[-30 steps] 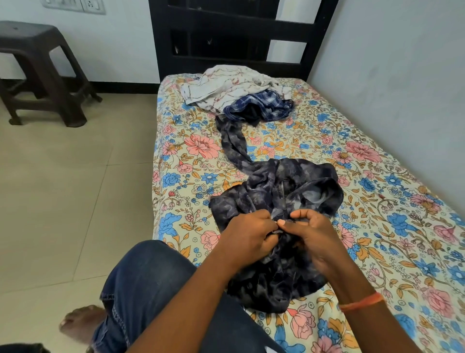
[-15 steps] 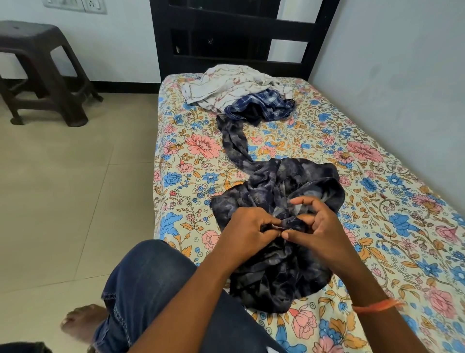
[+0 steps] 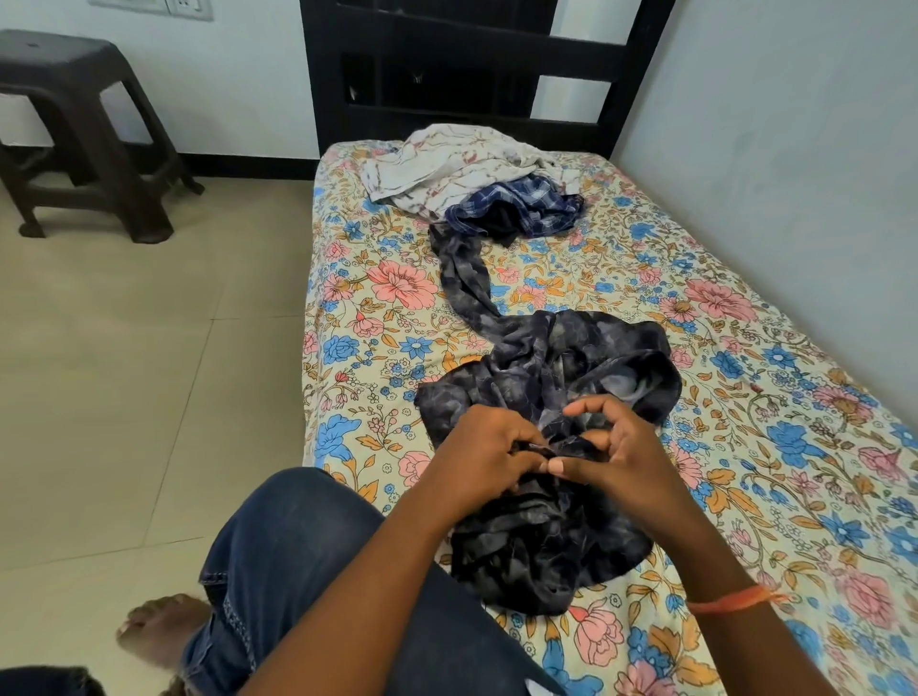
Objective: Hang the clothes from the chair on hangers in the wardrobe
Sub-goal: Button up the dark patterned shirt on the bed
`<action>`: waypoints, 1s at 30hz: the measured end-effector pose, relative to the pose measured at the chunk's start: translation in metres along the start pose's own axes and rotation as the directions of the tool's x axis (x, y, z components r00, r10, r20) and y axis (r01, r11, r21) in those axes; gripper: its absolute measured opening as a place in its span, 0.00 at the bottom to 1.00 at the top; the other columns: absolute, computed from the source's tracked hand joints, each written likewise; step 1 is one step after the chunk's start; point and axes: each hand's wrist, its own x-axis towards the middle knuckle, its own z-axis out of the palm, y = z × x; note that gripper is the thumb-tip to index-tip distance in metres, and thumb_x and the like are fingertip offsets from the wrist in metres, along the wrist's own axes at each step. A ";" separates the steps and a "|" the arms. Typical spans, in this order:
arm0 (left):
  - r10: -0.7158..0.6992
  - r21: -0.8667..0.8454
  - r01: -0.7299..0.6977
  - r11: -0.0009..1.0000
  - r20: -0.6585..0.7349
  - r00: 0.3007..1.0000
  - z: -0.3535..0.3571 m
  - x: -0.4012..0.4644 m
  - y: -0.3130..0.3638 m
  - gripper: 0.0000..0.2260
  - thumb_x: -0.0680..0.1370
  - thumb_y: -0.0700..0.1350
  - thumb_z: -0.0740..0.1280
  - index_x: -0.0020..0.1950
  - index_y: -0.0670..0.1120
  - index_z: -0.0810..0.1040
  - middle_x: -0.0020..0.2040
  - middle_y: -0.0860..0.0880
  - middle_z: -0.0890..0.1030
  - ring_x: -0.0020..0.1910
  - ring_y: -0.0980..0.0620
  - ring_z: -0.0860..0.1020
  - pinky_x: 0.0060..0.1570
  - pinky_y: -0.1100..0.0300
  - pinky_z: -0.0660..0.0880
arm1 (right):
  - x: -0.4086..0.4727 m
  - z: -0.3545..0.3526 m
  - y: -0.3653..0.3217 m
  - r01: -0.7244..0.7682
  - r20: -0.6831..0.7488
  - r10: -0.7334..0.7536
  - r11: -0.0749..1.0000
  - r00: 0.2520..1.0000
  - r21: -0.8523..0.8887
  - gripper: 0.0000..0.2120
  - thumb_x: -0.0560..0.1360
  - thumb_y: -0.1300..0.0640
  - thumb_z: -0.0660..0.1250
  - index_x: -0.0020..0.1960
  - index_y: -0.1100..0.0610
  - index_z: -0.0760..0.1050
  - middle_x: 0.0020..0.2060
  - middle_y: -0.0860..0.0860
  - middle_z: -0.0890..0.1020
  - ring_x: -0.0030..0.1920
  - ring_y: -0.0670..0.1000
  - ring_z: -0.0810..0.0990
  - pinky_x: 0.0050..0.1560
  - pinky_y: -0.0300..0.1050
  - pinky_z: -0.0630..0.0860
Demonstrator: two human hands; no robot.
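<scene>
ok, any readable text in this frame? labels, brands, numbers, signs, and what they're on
None readable.
Dark patterned garment held by the left hand and right hand: no label or print showing.
White garment and blue checked garment: pattern only, no lettering.
Floral bedsheet: flowers only.
Wall switch plate, dark stool: no markings visible.

Both hands met over a dark mottled garment (image 3: 541,367) crumpled on the floral bed (image 3: 745,397). The left hand (image 3: 489,447) and right hand (image 3: 613,447) pinched its fabric together. Near the bed's far edge lay a white garment (image 3: 447,164) and a blue checked garment (image 3: 521,211), touching. A dark stool (image 3: 74,124) stood on the floor.
</scene>
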 end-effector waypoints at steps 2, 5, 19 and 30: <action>-0.117 -0.176 0.132 0.975 0.096 0.989 -0.004 -0.001 -0.002 0.03 0.76 0.38 0.72 0.48 0.43 0.85 0.39 0.46 0.84 0.29 0.52 0.81 0.26 0.61 0.76 | -0.001 -0.001 0.000 0.015 0.066 -0.014 1.000 0.998 -0.019 0.26 0.66 0.68 0.79 0.58 0.54 0.72 0.48 0.59 0.85 0.48 0.58 0.86 0.50 0.55 0.82; -0.165 -0.272 0.199 0.942 0.141 0.976 -0.006 -0.001 -0.003 0.03 0.77 0.40 0.72 0.49 0.43 0.85 0.40 0.42 0.85 0.30 0.50 0.81 0.26 0.63 0.75 | -0.002 -0.003 -0.002 0.023 0.086 -0.024 1.000 0.996 0.022 0.23 0.68 0.72 0.76 0.57 0.60 0.70 0.45 0.60 0.84 0.43 0.55 0.85 0.41 0.45 0.81; -0.250 -0.439 0.276 0.855 0.116 0.961 0.005 0.003 0.000 0.08 0.83 0.43 0.63 0.51 0.42 0.80 0.34 0.44 0.81 0.23 0.56 0.76 0.24 0.66 0.68 | 0.011 -0.002 -0.003 0.114 0.036 -0.112 0.991 0.993 -0.066 0.20 0.71 0.67 0.75 0.50 0.57 0.65 0.39 0.60 0.84 0.42 0.63 0.83 0.46 0.63 0.78; -0.321 -0.460 0.338 0.821 0.118 0.940 0.004 0.003 0.000 0.11 0.83 0.47 0.63 0.52 0.40 0.78 0.35 0.46 0.78 0.25 0.57 0.74 0.28 0.64 0.67 | 0.007 0.005 0.001 0.081 -0.017 -0.079 0.992 0.997 0.094 0.21 0.67 0.64 0.78 0.56 0.59 0.75 0.44 0.59 0.86 0.45 0.54 0.84 0.51 0.50 0.80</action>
